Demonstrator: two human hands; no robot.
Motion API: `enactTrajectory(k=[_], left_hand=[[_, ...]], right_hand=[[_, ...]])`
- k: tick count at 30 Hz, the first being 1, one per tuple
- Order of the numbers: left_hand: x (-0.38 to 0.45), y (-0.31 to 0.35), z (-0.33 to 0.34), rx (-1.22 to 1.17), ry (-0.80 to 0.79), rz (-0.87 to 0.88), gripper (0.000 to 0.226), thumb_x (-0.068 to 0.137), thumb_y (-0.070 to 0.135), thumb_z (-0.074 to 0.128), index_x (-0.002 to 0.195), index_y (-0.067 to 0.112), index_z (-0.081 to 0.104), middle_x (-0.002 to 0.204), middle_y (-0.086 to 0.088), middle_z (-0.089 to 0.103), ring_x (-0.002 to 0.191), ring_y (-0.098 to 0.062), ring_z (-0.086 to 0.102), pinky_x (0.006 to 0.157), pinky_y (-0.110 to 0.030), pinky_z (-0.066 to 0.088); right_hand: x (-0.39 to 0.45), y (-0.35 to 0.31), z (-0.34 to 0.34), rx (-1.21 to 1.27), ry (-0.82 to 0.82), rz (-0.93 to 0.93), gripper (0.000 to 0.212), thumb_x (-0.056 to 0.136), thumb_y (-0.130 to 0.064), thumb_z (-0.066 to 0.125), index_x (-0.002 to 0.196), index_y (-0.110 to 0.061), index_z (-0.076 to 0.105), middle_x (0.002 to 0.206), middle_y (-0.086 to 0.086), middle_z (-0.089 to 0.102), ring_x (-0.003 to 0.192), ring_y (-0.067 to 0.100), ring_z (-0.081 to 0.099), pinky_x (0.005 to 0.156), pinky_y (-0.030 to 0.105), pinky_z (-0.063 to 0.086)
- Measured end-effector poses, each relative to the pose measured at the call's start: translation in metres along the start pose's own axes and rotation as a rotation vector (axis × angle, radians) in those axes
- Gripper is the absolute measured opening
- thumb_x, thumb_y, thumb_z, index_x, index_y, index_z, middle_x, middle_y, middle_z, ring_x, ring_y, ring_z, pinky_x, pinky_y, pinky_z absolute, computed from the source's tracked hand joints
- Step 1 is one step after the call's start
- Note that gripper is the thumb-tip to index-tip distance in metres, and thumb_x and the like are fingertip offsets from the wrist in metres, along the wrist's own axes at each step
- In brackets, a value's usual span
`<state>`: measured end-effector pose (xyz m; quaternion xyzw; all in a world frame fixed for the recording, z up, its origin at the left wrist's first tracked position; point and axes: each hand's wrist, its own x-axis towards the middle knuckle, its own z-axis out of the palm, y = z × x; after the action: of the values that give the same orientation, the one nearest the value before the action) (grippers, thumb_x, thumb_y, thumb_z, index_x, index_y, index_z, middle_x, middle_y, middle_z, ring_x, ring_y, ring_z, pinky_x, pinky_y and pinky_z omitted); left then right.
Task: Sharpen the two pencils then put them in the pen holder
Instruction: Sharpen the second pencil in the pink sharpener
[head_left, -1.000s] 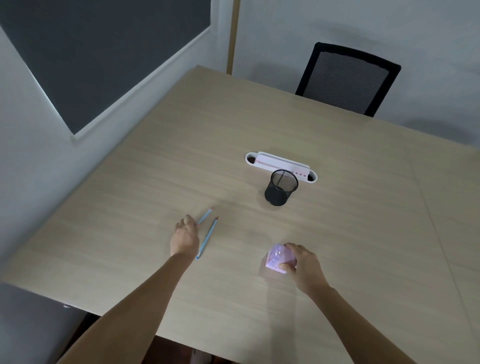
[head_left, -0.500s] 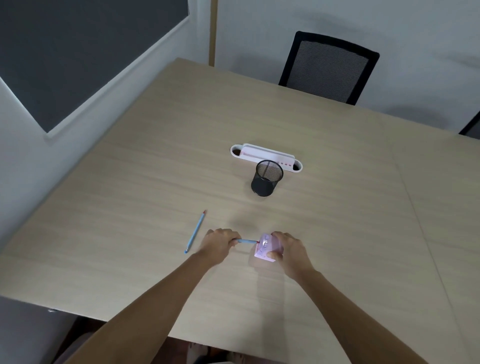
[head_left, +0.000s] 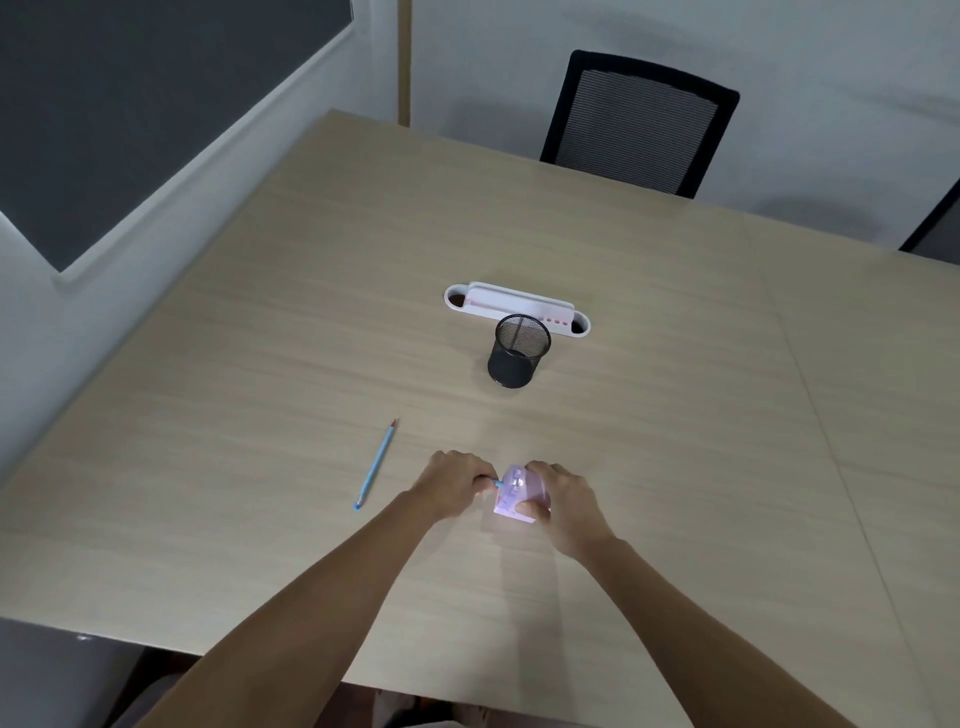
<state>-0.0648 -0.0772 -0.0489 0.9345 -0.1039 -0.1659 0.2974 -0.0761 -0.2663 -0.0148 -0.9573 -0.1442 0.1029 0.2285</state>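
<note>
I observe my right hand (head_left: 563, 501) curled around a small boxy lilac plastic sharpener (head_left: 518, 492) on the pale wood-grain table (head_left: 675, 415), my left hand (head_left: 451, 488) pinching a blue pencil stub (head_left: 494, 484) into it, a second slim blue pencil (head_left: 375, 464) lying left of that hand, and a black cylindrical wire-mesh pen holder (head_left: 517, 351) standing beyond both.

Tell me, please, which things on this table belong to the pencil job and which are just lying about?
In use: pencil in the left hand; spare pencil; purple sharpener held by the right hand; mesh pen holder.
Lying about: white tray; chair.
</note>
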Motion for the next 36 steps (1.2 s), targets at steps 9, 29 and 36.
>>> enactTrajectory(k=[9,29,36], left_hand=[[-0.027,-0.007,-0.013,0.073,-0.149,-0.068,0.040,0.085,0.027,0.056,0.125,0.023,0.052,0.123,0.002,0.057,0.117,-0.020,0.048,0.095,-0.036,0.034],[-0.009,0.075,0.051,0.609,0.071,-0.131,0.036,0.051,0.029,0.078,0.080,0.018,0.060,0.076,0.002,0.062,0.073,-0.015,0.058,0.052,-0.023,0.041],[-0.009,0.072,0.053,0.575,0.050,-0.121,0.046,0.060,0.036,0.079,0.091,0.017,0.051,0.088,-0.001,0.057,0.085,-0.021,0.054,0.062,-0.029,0.045]], right_hand=[[-0.016,-0.009,0.016,0.186,-0.068,-0.031,0.056,0.081,-0.026,0.068,0.132,-0.014,0.048,0.120,0.005,0.059,0.088,0.016,0.052,0.077,0.021,0.038],[-0.047,0.027,0.042,0.260,-0.090,0.194,0.026,0.092,-0.008,0.046,0.070,-0.007,0.058,0.063,-0.003,0.047,0.054,0.008,0.041,0.053,0.018,0.028],[-0.034,0.009,0.004,0.525,0.011,0.314,0.039,0.098,-0.024,0.037,0.059,-0.017,0.040,0.056,-0.005,0.041,0.053,0.008,0.035,0.052,0.022,0.028]])
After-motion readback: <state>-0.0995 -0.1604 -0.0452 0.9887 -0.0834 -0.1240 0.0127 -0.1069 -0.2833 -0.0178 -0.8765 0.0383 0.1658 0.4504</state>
